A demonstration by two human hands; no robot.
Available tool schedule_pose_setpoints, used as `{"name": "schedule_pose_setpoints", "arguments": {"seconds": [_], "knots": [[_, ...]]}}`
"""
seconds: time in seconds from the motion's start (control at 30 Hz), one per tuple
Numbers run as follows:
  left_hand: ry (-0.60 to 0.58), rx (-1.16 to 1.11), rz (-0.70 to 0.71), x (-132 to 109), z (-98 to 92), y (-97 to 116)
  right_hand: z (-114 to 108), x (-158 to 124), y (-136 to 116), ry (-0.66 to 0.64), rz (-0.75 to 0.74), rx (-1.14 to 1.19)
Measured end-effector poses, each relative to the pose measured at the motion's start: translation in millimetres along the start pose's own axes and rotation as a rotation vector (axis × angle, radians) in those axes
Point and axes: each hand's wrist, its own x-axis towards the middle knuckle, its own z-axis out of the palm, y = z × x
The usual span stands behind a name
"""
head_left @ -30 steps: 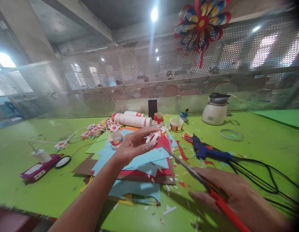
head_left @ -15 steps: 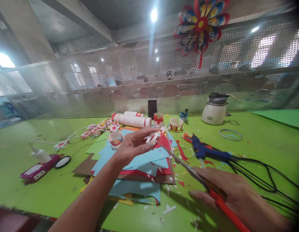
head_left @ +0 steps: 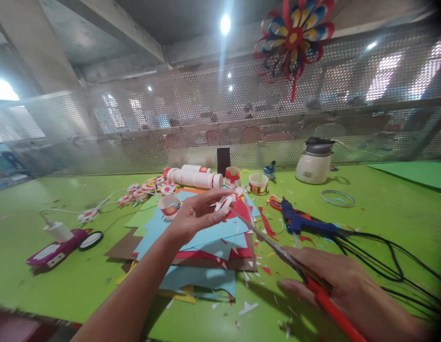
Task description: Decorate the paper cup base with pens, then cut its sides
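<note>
Between its thumb and fingers my left hand (head_left: 199, 209) pinches a small white paper cup piece (head_left: 225, 204), cut into strips, above the paper pile. My right hand (head_left: 341, 289) grips red-handled scissors (head_left: 277, 248), whose blades point up and left with the tips close to the white piece. Whether the tips touch it I cannot tell. Below my left hand lie stacked sheets of coloured paper (head_left: 206, 236), light blue, red and brown. A cut paper cup (head_left: 169, 207) sits just left of that hand.
A blue glue gun (head_left: 308, 223) with black cable lies right of the pile. Stacked paper cups (head_left: 195, 178), a phone (head_left: 223, 160) and a white pot (head_left: 313, 164) stand behind. At left is a purple power strip (head_left: 56, 249). Paper scraps litter the green table (head_left: 270, 313).
The view has shifted very slightly. Both hands, the scissors and the white piece keep nearly the same places.
</note>
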Motion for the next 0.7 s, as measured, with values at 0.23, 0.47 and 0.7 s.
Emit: {"name": "schedule_pose_setpoints", "arguments": {"seconds": [0.23,0.47,0.7], "knots": [[-0.005,0.036,-0.035,-0.1,-2.9,2.3,-0.1,1.4,1.6,0.016,0.038,-0.083],[-0.051,0.005,0.020,1.2,-11.8,1.2,-8.7,8.9,7.0,0.100,0.126,0.009],[-0.050,-0.044,0.032,2.5,-10.2,0.9,-7.1,12.4,0.7,0.046,0.133,0.052]]}}
